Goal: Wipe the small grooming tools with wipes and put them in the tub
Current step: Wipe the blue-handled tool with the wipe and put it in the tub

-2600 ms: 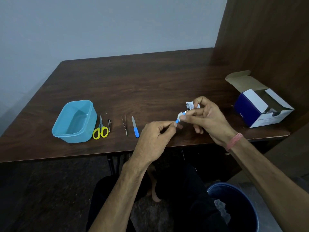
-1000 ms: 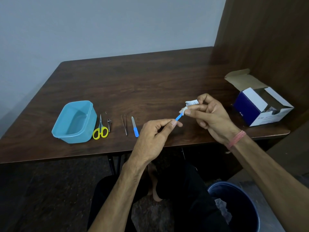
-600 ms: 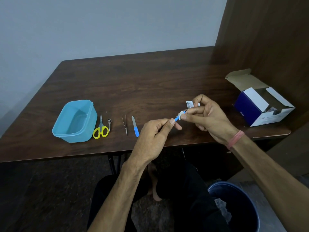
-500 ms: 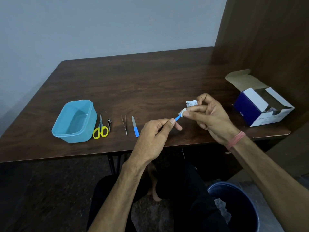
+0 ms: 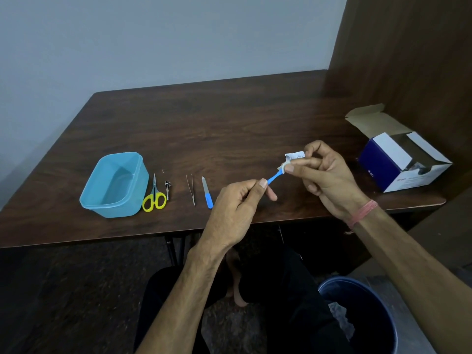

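From my head camera, I see my left hand (image 5: 236, 200) pinching the low end of a little blue tool (image 5: 273, 177). My thumb and first finger are curled on it, and my other fingers are curled too. The tool is long and thin. It slants up and to the right, from my left hand to my right hand (image 5: 324, 172).

My right hand pinches a small white wipe (image 5: 293, 157) round the top end of the tool. The thumb and fingers are bent and close together. A bit of the wipe sticks up above my fingers. I cannot see the tip of the tool, because the wipe covers it. Both hands are up off the surface (image 5: 229, 118).

I think I am in the middle of wiping this tool. To rub it clean, my right hand should slide along the slant, toward my left hand.

The blue tub (image 5: 113, 185) sits far to the left of my left hand, so my left hand is nearer to it. Nothing is in the tub yet. Between the tub and my left hand lie yellow scissors (image 5: 154, 198), a nail clipper (image 5: 167, 189), tweezers (image 5: 191, 189) and a blue nail file (image 5: 207, 192). They all point away from me.
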